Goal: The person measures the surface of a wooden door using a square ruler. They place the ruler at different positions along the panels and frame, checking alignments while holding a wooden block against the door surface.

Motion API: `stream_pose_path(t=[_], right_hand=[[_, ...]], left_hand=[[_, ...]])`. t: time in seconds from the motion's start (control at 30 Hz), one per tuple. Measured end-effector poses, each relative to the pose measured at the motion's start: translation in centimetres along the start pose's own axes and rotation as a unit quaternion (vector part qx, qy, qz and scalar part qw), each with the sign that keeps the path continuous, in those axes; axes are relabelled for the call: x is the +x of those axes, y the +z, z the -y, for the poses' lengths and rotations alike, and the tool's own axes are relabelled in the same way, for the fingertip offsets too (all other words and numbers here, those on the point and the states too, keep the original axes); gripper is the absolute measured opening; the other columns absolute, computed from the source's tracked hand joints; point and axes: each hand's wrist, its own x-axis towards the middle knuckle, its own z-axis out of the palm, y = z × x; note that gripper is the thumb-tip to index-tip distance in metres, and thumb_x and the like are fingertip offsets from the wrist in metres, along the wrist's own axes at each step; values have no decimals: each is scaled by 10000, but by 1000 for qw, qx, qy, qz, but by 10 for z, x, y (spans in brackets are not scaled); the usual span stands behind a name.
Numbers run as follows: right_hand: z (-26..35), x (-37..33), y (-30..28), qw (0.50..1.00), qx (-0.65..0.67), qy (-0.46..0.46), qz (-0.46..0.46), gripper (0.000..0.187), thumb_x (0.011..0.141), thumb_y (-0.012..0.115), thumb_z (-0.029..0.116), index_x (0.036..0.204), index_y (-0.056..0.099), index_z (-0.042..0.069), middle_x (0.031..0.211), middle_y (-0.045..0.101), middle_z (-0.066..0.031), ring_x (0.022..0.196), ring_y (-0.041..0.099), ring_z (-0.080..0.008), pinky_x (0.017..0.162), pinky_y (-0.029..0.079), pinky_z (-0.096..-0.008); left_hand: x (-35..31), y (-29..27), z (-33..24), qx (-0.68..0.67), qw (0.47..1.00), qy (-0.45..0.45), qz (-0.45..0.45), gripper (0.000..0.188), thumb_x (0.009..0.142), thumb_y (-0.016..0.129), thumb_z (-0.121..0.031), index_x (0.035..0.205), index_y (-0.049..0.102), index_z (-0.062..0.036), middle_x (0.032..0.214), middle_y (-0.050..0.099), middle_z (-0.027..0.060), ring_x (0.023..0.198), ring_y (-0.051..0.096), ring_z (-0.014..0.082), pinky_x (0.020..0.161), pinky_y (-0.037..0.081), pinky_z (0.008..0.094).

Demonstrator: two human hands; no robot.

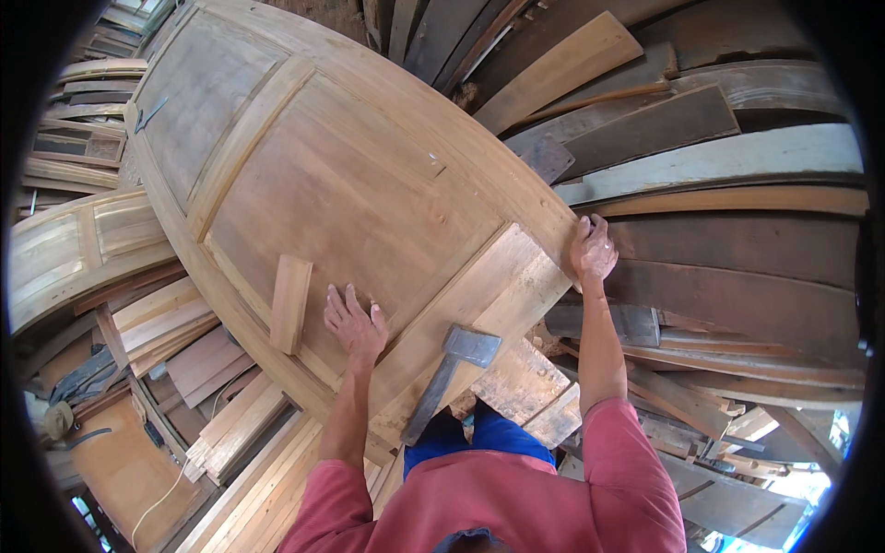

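beside one block [291,304] on one door [341,175], left fingers [336,309] spread, right fingers [599,227] curl over edge.

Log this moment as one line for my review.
left hand: open, over door | right hand: at door's right edge | hammer: on door's near end | block: on door, left of left hand

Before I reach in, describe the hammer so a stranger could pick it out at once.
Find the big panelled wooden door before the person, then its near end by the blue trousers. The hammer lies there, right of the left hand; its blocky grey head and dark handle set it apart from the plain wooden block.
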Motion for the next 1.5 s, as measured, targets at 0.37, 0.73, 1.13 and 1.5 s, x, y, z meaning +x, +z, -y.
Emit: stream_pose_path(t=[0.37,0.73,1.13,1.5], right_hand=[[-6,13,-2,1000,-26,-2,0,405,1035,462,429,1256,646,144,1158,737,-117,1146,649,-338,973,446,-518],[-14,22,1,999,-36,0,14,383,1045,442,413,1203,661,141,1132,740,-129,1095,667,-352,944,462,-525],[-23,30,19,983,-156,61,80,681,1020,349,594,1406,580,83,1203,697,-239,1128,676,-412,885,549,-569],[-29,37,25,992,-122,16,16,793,1022,223,640,1358,625,45,1339,635,-257,1258,588,-452,1048,450,-561]], left_hand=[[5,11,0,-14,998,54,-8,757,839,617,-242,1500,358,22,1593,251,354,1420,267,510,1144,204,590],[9,10,-8,-20,998,58,-3,764,846,605,-247,1515,339,8,1614,224,350,1438,244,500,1167,175,590],[17,-9,2,-88,996,-28,8,711,805,671,-357,1420,481,-54,1572,308,300,1481,243,476,1211,178,601],[-3,-3,13,-167,980,-94,50,695,895,578,-449,1503,460,-133,1666,234,220,1547,181,384,1271,73,526]])
